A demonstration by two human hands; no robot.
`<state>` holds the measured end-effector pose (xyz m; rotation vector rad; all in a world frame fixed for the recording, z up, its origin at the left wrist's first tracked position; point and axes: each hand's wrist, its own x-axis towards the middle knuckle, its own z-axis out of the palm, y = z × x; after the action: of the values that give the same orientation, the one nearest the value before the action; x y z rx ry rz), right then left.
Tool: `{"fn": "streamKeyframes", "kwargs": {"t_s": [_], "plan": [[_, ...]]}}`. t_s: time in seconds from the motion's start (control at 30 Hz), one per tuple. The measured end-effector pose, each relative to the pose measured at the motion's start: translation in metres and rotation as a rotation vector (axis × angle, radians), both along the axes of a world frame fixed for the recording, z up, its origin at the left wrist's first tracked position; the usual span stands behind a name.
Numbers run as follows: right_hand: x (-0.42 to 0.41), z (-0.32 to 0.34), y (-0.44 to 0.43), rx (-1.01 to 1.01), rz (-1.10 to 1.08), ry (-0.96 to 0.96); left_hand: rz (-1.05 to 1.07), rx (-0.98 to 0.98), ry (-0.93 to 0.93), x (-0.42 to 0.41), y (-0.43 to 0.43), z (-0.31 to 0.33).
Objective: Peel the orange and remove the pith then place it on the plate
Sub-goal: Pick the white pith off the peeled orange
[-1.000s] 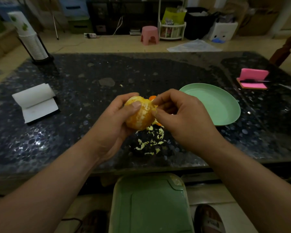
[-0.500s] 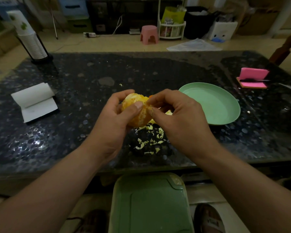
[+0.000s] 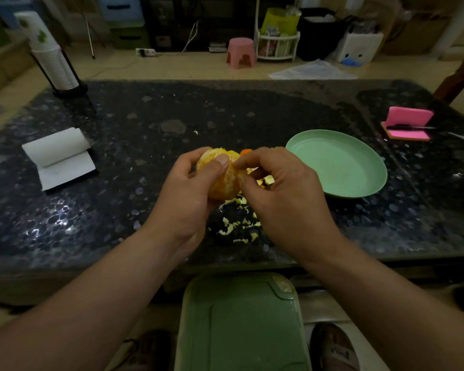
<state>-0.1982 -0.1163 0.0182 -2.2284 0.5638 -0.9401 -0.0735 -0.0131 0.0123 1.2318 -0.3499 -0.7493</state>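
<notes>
A peeled orange (image 3: pixel 225 180) is held above the dark table, a little left of the green plate (image 3: pixel 359 183). My left hand (image 3: pixel 188 194) grips the orange from the left, thumb across its top. My right hand (image 3: pixel 281 194) is at the fruit's right side, thumb and forefinger pinching at the pith near its top. Bits of pale pith (image 3: pixel 239 226) lie scattered on the table below the hands. Orange peel pieces (image 3: pixel 246 151) show just behind the fingers, mostly hidden. The plate holds nothing.
The dark speckled table (image 3: pixel 118 210) carries a white notepad (image 3: pixel 59 159) at left, a cup dispenser (image 3: pixel 54 62) at back left and a pink sticky pad with a pen (image 3: pixel 407 124) at right. A green bin lid (image 3: pixel 241 322) sits below the front edge.
The hands and orange shifted slightly left and up. My right fingers moved from the fruit's right side to pinch nearer its top. The left hand's grip stayed the same.
</notes>
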Motion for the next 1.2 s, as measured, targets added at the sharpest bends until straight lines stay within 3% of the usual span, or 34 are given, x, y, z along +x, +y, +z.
{"fn": "streamKeyframes", "kwargs": {"t_s": [1.0,1.2], "plan": [[-0.001,0.003,-0.003,0.023,0.029,0.06,0.041,0.008,0.147,-0.003,-0.003,0.001],[-0.003,0.008,-0.011,-0.116,0.045,0.117,0.036,0.03,0.077,-0.005,-0.003,0.002]]}}
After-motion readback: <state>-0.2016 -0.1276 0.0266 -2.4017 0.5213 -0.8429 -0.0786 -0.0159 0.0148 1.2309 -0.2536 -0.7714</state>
